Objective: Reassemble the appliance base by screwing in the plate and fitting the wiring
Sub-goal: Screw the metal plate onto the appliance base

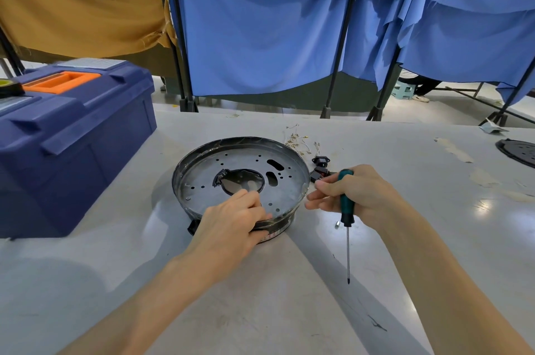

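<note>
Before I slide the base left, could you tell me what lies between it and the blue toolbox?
In the head view, only bare table separates the base from the toolbox.

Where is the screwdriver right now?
In the head view, the screwdriver is gripped in the right hand, just right of the round appliance base, its tip pointing back toward the person.
</note>
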